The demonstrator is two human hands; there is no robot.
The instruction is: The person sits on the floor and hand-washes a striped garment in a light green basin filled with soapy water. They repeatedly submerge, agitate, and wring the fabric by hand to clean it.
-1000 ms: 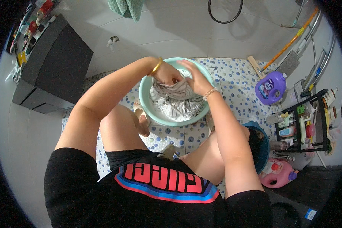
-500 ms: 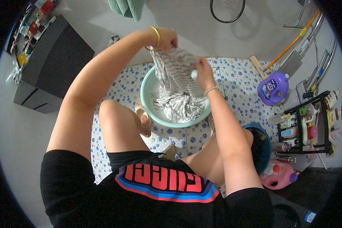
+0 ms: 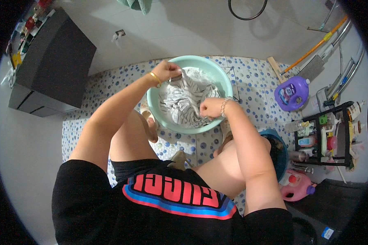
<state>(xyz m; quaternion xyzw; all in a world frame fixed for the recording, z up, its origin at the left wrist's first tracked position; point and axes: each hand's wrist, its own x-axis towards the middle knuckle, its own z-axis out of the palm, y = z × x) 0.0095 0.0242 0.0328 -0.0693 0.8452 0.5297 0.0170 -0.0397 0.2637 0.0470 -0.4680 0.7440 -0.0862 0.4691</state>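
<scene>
A mint-green basin (image 3: 222, 77) stands on the floor in front of me, with white suds along its far side. Bunched up inside is a white garment with dark stripes (image 3: 188, 98), its exact kind unclear. My left hand (image 3: 168, 71), with a gold bangle at the wrist, pinches a raised fold of it at the basin's far left. Lower, over the right part of the cloth, my right hand (image 3: 212, 107) has its fingers closed on the fabric. A beaded bracelet circles that wrist.
Right of the basin stand a purple jug (image 3: 291, 94), a black rack (image 3: 349, 134) of bottles, a dark blue bucket (image 3: 283, 163) and a pink jug (image 3: 297, 185). Long-handled mops (image 3: 315, 45) lean at the far right. A dark cabinet (image 3: 55, 61) stands at left.
Both hands have come down. The striped cloth, held stretched up above the basin before, now lies gathered in it. My view has shifted slightly.
</scene>
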